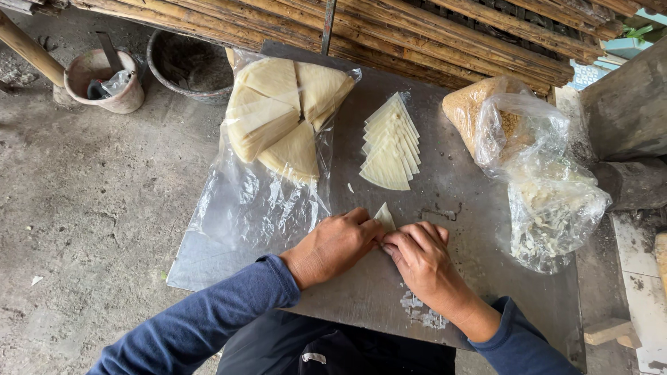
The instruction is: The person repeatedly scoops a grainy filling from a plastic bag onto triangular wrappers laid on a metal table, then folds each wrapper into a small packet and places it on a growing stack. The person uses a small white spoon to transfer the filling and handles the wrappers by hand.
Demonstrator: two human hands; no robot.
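Both grips, left hand point(333, 244) and right hand point(420, 258), pinch shut on one pale triangular wrapper point(384, 217) at mid-bench point(375, 292); its tip points away from me, hands equally near. Fanned wrappers point(391, 144) lie beyond it. Clear bag point(278, 139) holds wrapper stacks; two bags point(542, 180) at right hold crumbly filling.
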